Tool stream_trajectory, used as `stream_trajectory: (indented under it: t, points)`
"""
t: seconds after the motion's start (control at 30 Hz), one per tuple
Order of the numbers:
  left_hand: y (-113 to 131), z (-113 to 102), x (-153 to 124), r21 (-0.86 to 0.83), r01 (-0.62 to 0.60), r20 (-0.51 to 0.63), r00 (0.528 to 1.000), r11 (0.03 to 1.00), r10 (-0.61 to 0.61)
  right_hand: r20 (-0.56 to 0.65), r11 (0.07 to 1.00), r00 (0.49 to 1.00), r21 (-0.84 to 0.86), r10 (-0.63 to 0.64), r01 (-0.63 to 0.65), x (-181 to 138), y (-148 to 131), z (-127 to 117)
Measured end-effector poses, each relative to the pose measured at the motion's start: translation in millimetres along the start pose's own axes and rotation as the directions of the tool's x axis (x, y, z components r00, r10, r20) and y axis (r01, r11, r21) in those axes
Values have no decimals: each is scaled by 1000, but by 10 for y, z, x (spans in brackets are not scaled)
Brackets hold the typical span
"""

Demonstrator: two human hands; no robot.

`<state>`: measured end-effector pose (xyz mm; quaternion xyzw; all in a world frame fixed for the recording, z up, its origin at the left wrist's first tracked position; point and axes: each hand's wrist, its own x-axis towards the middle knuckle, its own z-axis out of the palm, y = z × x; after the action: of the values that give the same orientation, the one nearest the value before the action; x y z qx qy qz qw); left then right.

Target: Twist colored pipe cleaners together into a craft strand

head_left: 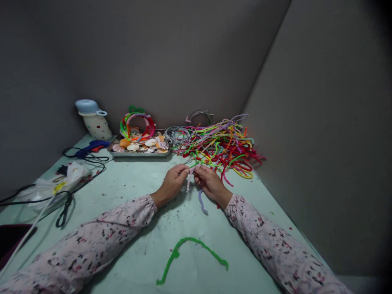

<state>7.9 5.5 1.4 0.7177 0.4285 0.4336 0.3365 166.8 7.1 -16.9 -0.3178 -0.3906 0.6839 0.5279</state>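
Near the middle of the table, my left hand [175, 179] pinches a pale pink pipe cleaner [189, 181] between thumb and fingers. One end of it dangles below the fingertips. My right hand [211, 181] is closed on the same strand just to the right, the two sets of fingertips almost touching. Some green shows behind the pinch, but I cannot tell whether it is joined to the pink. Below my right hand lies a short lavender pipe cleaner [202, 202]. A bent green pipe cleaner [196, 240] rests on the table closer to me.
A heap of coloured pipe cleaners [223, 143] lies at the back right, beside coiled grey wire [179, 135]. Wrapped rings [137, 122] stand on a metal tray [139, 154] of shells. At left are a bottle [94, 122], blue glue gun [92, 148], black cable [84, 183] and plastic bag [45, 185].
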Motion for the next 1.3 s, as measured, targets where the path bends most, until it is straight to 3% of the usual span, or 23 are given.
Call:
stream_trajectory:
  t: [1.13, 1.3]
  points:
    - [-30, 0, -27, -137, 15, 68, 998, 990, -6, 7, 1000, 1000, -8, 2, -2, -6, -12, 10]
    - [-34, 1, -31, -25, -25, 46, 999, 999, 26, 1, 1000, 1000, -4, 12, -12, 0, -12, 8]
